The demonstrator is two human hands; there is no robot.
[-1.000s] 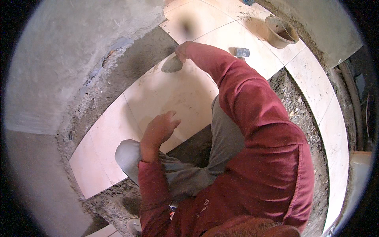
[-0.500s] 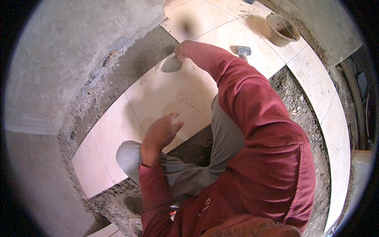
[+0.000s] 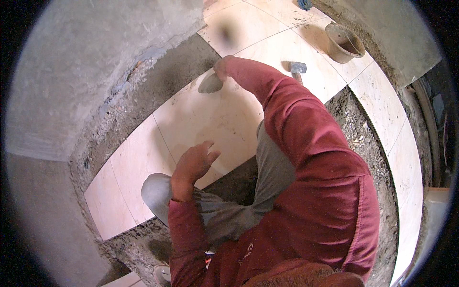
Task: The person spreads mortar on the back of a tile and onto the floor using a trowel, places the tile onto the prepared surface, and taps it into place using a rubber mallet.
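My right hand (image 3: 223, 68) reaches to the far edge of a large pale tile (image 3: 217, 115), its fingers closed and partly hidden by my wrist. Just below them shows a flat grey rounded shape (image 3: 210, 84) that looks like a trowel blade, lying over the tile's far border. Its handle cannot be seen. Closer to me, my left hand (image 3: 193, 162) hovers above the near part of this tile, fingers apart and holding nothing. A strip of grey mortar bed (image 3: 177, 67) runs between the tile and the wall.
A mallet (image 3: 297, 68) with a grey head rests on tiles to the right of my right arm. Beyond it stands a mortar-stained bucket (image 3: 343, 43). Blue cloth-like stuff (image 3: 304, 5) lies at the far edge. Rough rubble (image 3: 354, 124) fills the untiled gap on the right.
The view has shifted slightly, bringing more of the blue thing into sight. Both hands keep nearly the same places over the tile.
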